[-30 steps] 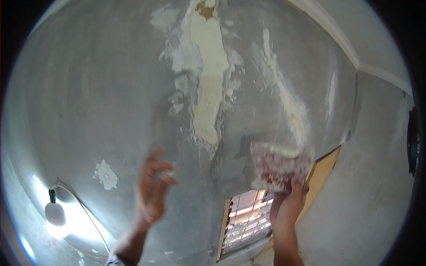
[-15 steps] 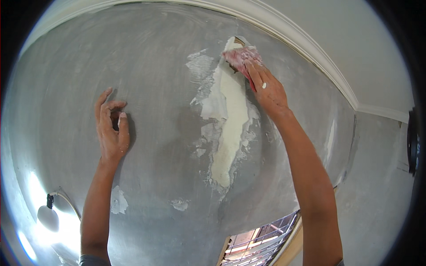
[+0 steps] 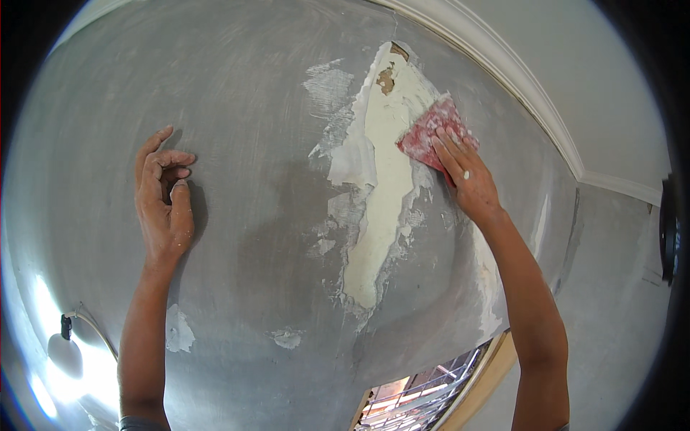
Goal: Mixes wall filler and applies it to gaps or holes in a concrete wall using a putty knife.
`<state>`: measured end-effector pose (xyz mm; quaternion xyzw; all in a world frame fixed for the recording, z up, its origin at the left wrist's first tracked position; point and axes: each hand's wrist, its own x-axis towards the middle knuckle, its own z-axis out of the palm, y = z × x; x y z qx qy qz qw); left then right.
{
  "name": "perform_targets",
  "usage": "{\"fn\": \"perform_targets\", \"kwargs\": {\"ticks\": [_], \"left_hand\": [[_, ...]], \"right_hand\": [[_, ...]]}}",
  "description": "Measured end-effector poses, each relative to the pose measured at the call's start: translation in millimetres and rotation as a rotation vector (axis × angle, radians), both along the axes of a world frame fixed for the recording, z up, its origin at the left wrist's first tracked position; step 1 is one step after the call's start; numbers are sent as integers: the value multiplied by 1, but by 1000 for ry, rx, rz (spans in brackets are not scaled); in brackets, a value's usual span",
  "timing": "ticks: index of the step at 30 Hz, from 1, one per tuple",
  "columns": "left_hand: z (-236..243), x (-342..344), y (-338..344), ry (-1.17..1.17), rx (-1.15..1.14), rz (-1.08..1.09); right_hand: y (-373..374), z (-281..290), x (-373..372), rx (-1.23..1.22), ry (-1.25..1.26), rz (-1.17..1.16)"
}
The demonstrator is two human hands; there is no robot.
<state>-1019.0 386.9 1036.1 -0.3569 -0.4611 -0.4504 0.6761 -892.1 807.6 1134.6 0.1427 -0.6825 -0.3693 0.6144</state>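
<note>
My right hand (image 3: 466, 176) presses a flat red putty spreader (image 3: 435, 135), smeared with white, against the grey wall (image 3: 266, 215). The spreader lies just right of a long strip of off-white filler (image 3: 381, 208) running down the wall. Near the strip's top, a brown hole (image 3: 386, 77) shows through the filler, and a second brown gap (image 3: 399, 50) shows at its tip. A white dab sits on a finger of the right hand. My left hand (image 3: 164, 197) is raised by the wall at the left, its dusty fingers loosely bent and apart, holding nothing.
A lit bulb (image 3: 66, 355) hangs on a cable at the lower left. White cornice (image 3: 503, 79) runs along the ceiling edge. A barred opening (image 3: 420, 391) with a wooden frame lies below. A dark round object (image 3: 668, 230) stands out at the far right.
My right hand has swept the spreader down and right from the strip's top, uncovering the brown hole and leaving filler smeared there. My left hand has shifted slightly left and up in view.
</note>
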Motion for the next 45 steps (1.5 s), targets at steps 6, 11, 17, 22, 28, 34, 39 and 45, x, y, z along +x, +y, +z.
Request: {"fn": "perform_targets", "kwargs": {"ticks": [6, 11, 17, 22, 28, 34, 39, 45], "left_hand": [[-1, -5, -2, 21, -66, 78], [1, -2, 0, 101, -72, 165], [-1, -4, -6, 103, -66, 128], [0, -3, -3, 74, -54, 76], [-2, -2, -2, 33, -70, 25], [-3, -1, -5, 32, -91, 65], [-1, -1, -2, 41, -98, 60], [-1, -2, -6, 62, -101, 73]], "right_hand": [[-13, -18, 22, -73, 72, 132], [-62, 68, 27, -302, 171, 97], [-81, 120, 20, -352, 32, 66], [-87, 100, 25, -332, -2, -87], [-97, 38, 34, -396, -136, -116], [-104, 4, 52, -458, -231, -65], [-87, 33, 76, -819, -251, 158], [-77, 43, 74, -1142, -373, 876]]}}
